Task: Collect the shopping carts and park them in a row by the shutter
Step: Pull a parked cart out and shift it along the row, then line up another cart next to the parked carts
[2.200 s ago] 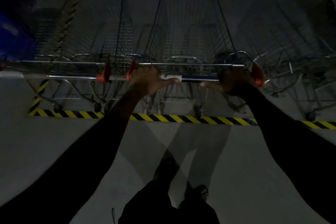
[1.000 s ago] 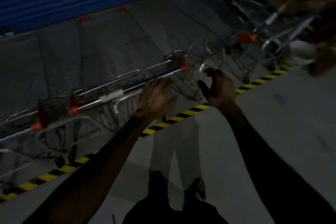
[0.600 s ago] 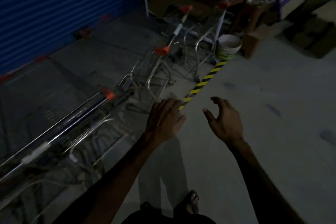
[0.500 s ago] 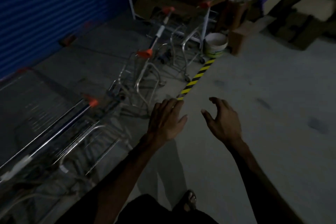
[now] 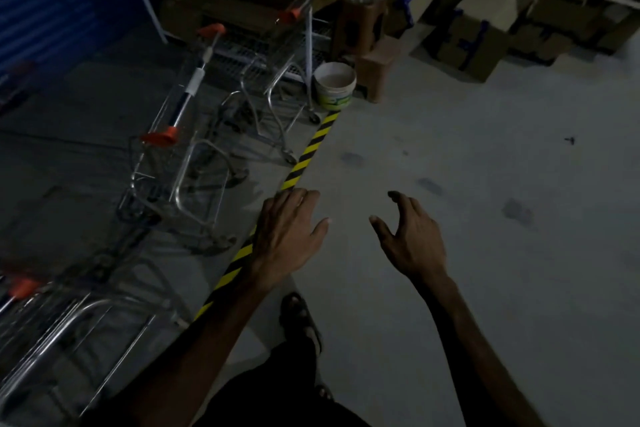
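Moved: both hands have let go of the cart handle and the view has swung right along the row.
Left hand (image 5: 289, 236): off the carts, fingers loosely straight, holding nothing, hovering over the striped floor tape (image 5: 311, 146).
Right hand (image 5: 410, 236): free too, fingers half curled and spread, empty.
Shopping carts (image 5: 180, 163): parked side by side left of the tape, orange-capped handles up, by the blue shutter (image 5: 52, 3).
Beyond: white bucket (image 5: 334, 85) at the tape's far end, cardboard boxes (image 5: 485, 28) stacked behind.
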